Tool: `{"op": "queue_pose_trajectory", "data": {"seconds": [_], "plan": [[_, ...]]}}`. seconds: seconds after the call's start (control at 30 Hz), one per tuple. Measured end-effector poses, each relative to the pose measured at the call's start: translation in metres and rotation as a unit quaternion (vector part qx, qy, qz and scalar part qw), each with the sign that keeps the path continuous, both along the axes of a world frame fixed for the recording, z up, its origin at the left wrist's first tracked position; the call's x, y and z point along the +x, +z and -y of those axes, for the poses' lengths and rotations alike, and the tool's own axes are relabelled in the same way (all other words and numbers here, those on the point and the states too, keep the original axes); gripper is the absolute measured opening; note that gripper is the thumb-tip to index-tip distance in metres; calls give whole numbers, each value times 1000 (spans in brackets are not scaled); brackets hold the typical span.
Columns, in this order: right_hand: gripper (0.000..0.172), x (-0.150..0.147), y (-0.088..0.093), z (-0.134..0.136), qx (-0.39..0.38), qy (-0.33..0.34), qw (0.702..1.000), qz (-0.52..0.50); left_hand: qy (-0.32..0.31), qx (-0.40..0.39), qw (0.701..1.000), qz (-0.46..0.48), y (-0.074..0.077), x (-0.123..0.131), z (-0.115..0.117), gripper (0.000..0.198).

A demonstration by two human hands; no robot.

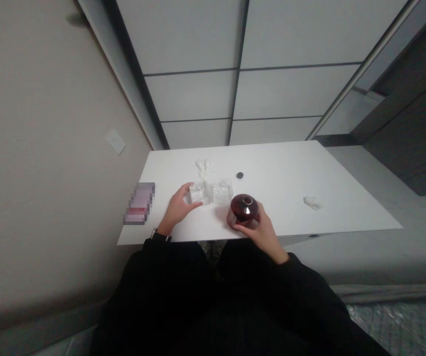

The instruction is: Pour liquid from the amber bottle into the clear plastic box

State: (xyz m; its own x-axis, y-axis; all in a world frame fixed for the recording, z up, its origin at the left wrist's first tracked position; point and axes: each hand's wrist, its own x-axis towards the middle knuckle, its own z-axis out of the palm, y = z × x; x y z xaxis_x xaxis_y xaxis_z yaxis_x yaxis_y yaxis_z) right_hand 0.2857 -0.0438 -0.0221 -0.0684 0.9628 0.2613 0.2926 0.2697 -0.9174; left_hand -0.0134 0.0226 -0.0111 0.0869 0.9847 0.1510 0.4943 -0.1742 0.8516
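Black clothing [216,306]: nearest of all, across the near side, with both sleeves reaching toward the surface [283,163].
Pixelated pink item [141,202]: at the left edge of the white surface, its detail blocked out.
Left hand [178,210]: comes in from the near left, a band [153,232] at its wrist; fingers parted to the container's width, thumb on the near side and the others on the far left, around the left clear container.
Left clear container [198,193]: boxy, within the left hand's hold, just beside its twin; the see-through walls make their exact border hard to judge.
White crumpled piece [202,168]: behind the containers, on the far side.
Right clear container [221,192]: boxy, between the left one and the bottle.
Dark disc [239,175]: lies flat, farther away than the bottle.
Red bottle [243,211]: rounded, near the surface's near edge, its small mouth facing up.
Right hand [263,232]: fingers spread wide about the bottle's right and near sides, holding it.
Small crumpled scrap [312,202]: well apart, on the right.
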Motion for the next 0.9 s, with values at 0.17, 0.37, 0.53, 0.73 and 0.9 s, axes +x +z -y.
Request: {"op": "queue_pose_trajectory", "data": {"seconds": [0.17, 0.37, 0.53, 0.73, 0.9], "plan": [[89, -23, -11, 3, 14, 26, 999, -25, 16, -32, 999, 37, 14, -13, 31, 79], [88, -23, -16, -2, -1, 59, 998, -23, 8, -51, 999, -2, 55, -23, 62, 81], [82, -23, -12, -1, 0, 74, 997, -26, -44, -27, 997, -53, 94, -19, 63, 78], [82, -22, -8, 0, 0, 88, 996, -31, -104, -4, 988, -114, 124, -10, 52, 76], [84, -21, -7, 0, 6, 92, 996, -21, -149, 8, 974, -170, 144, -1, 43, 72]]}}
